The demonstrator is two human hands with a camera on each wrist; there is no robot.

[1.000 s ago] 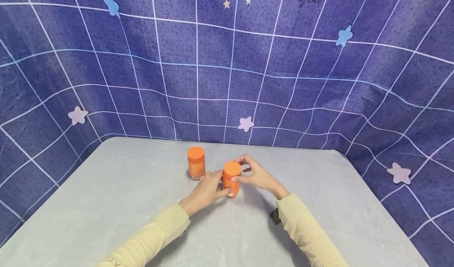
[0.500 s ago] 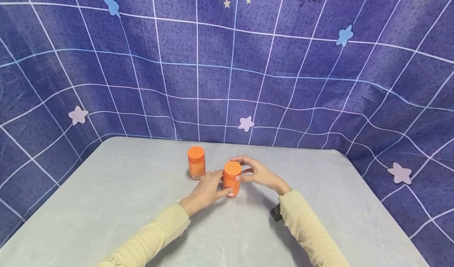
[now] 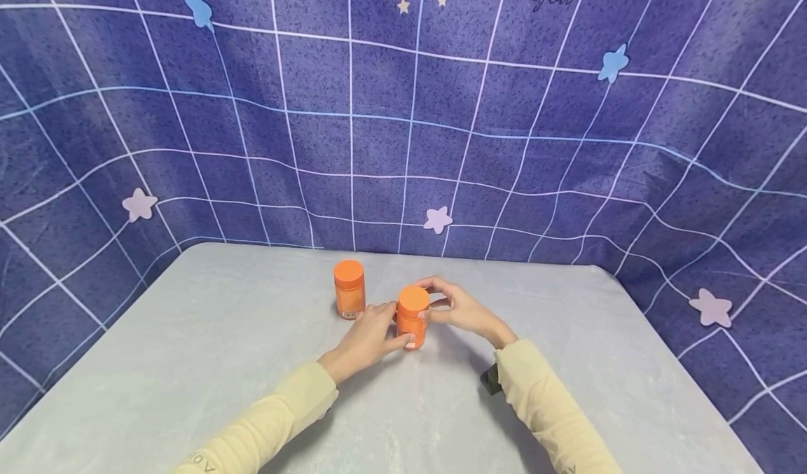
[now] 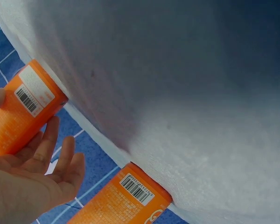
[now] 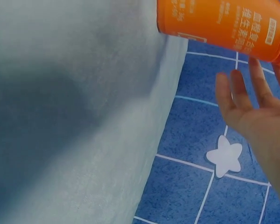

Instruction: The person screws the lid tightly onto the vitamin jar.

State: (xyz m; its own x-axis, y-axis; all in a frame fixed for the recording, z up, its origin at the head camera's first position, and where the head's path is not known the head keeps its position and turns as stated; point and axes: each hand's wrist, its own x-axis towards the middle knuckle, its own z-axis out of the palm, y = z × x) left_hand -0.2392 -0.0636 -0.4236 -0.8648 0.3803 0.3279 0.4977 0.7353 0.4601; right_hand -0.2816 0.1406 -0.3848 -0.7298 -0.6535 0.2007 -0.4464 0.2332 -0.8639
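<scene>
An orange bottle (image 3: 412,325) with a round orange cap (image 3: 413,297) stands upright on the table. My left hand (image 3: 364,341) grips its body low down, thumb in front and fingers around the far side. At the cap's right side is my right hand (image 3: 466,314), thumb against the near edge and index finger curled behind. In the right wrist view, the other fingers (image 5: 240,88) stay off the bottle (image 5: 219,23). A barcode label (image 4: 35,91) shows on the held bottle in the left wrist view. The bottle's contents are not visible.
A second capped orange bottle (image 3: 349,295) stands upright just left of the held one, close to my left fingers. The pale grey tabletop (image 3: 239,320) meets a purple-blue gridded curtain (image 3: 378,145) behind. A dark object (image 3: 492,379) sits under the right cuff.
My right thumb has shifted from the cap's front toward its right edge, and the right forearm has moved slightly right. The left hand and both bottles have kept their places.
</scene>
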